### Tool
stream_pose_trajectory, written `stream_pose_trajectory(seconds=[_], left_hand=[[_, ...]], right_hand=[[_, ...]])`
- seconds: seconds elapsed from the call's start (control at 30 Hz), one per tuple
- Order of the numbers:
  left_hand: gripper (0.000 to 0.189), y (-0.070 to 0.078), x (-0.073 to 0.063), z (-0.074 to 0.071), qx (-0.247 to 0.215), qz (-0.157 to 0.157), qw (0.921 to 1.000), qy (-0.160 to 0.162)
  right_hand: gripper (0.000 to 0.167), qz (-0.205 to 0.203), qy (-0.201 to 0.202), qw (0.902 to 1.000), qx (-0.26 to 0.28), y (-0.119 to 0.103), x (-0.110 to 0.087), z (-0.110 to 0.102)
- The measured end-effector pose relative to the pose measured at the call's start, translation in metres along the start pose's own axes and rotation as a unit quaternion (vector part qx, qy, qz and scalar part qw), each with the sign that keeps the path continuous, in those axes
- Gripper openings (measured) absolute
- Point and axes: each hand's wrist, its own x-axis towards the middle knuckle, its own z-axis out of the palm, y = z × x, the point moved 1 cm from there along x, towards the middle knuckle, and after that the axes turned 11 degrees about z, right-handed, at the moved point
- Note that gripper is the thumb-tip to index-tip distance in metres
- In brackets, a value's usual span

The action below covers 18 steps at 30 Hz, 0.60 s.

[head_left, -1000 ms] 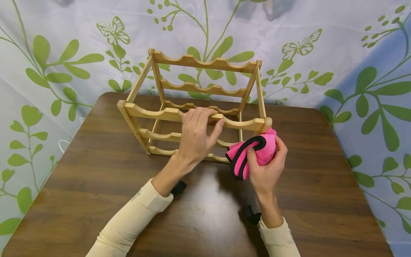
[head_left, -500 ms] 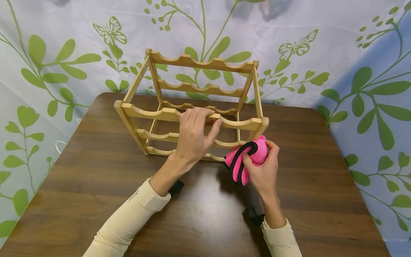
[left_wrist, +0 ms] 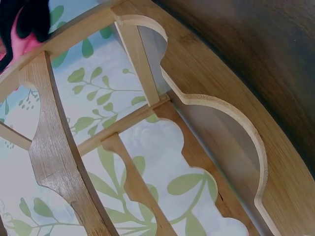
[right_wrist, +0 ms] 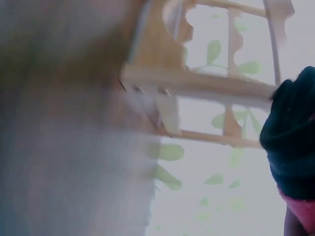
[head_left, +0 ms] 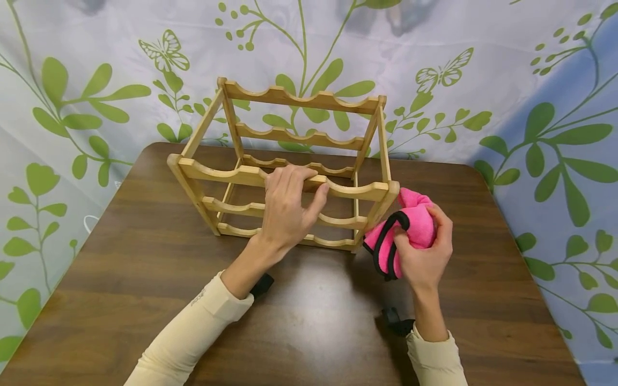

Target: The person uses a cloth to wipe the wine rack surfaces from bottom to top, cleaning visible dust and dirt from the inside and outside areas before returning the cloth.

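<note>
A light wooden bottle rack (head_left: 359,192) with scalloped rails stands on the brown table. My left hand (head_left: 288,206) grips the middle of its front top rail, fingers over the top and thumb on the near side. In my right hand (head_left: 427,254) is a bunched pink cloth (head_left: 419,222) with black edging, beside the rack's front right post. In the left wrist view the rack's scalloped rails (left_wrist: 216,105) fill the picture, with the cloth (left_wrist: 29,37) at the upper left. The right wrist view is blurred; the cloth's black edging (right_wrist: 290,137) shows near the rack's post (right_wrist: 197,83).
The brown wooden table (head_left: 120,279) reaches past the rack on both sides. Behind it hangs a pale curtain (head_left: 483,48) with green leaves and butterflies. Dark wrist mounts (head_left: 398,323) sit under the forearms.
My right hand with the pink cloth went slightly left and down along the right post, then out to the right of it. My left hand stays on the top rail.
</note>
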Motion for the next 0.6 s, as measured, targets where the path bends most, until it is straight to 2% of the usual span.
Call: stream_pose_trajectory(seconds=[0.2, 0.33, 0.43, 0.6], left_hand=[[0.022, -0.001, -0.001, -0.005, -0.006, 0.004, 0.9999, 0.009], [0.022, -0.001, -0.001, -0.005, -0.007, 0.003, 0.9999, 0.012], [0.021, -0.001, -0.001, -0.006, -0.010, 0.001, 0.9999, 0.011], [0.021, -0.001, -0.002, -0.007, -0.011, -0.001, 0.9997, 0.023]], right_hand=[[0.047, -0.031, 0.014, 0.9988, 0.035, -0.013, 0.015, -0.003], [0.051, -0.063, 0.005, 0.9972, 0.040, -0.025, 0.027, 0.002], [0.055, -0.085, -0.020, 0.9951, 0.046, -0.031, 0.038, 0.005], [0.057, -0.095, -0.091, 0.9897, 0.057, -0.035, 0.050, 0.007]])
